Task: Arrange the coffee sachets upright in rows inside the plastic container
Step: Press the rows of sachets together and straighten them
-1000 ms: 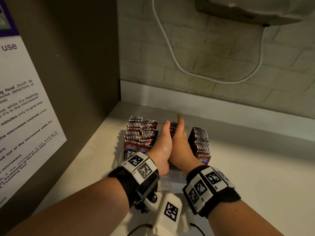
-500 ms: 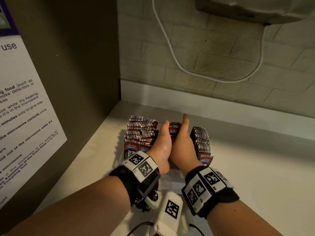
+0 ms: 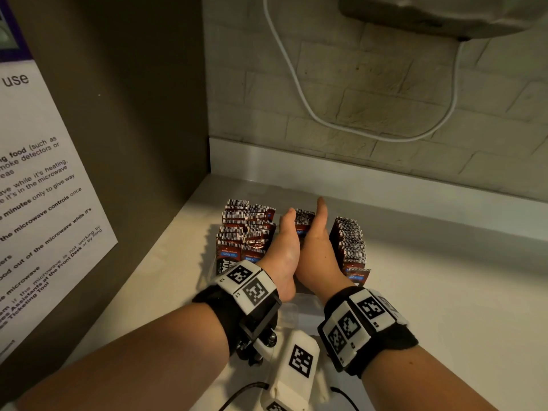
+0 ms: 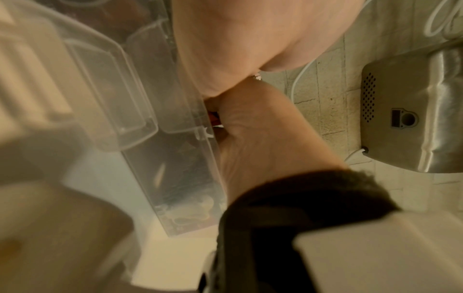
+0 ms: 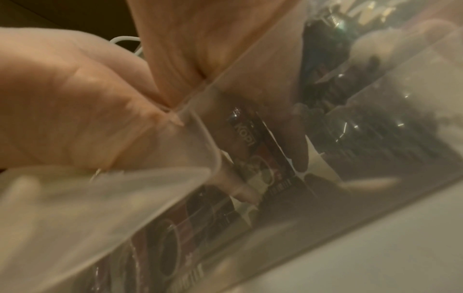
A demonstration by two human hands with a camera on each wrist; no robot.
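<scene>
A clear plastic container stands on the white counter, packed with upright brown coffee sachets. Two rows fill its left side and one row its right. In the middle my left hand and right hand face palm to palm, fingers straight, pressing a small bundle of sachets between them. The right wrist view shows, through the container wall, one sachet standing between the fingers. In the left wrist view both palms lie against the container rim.
A brown side panel with a printed notice rises close on the left. Behind is a brick wall with a looping white cable and a metal appliance overhead. White counter stretches to the right.
My fingertips have parted slightly at the far end, so more of the middle bundle shows between the palms. The container and the outer rows have not moved.
</scene>
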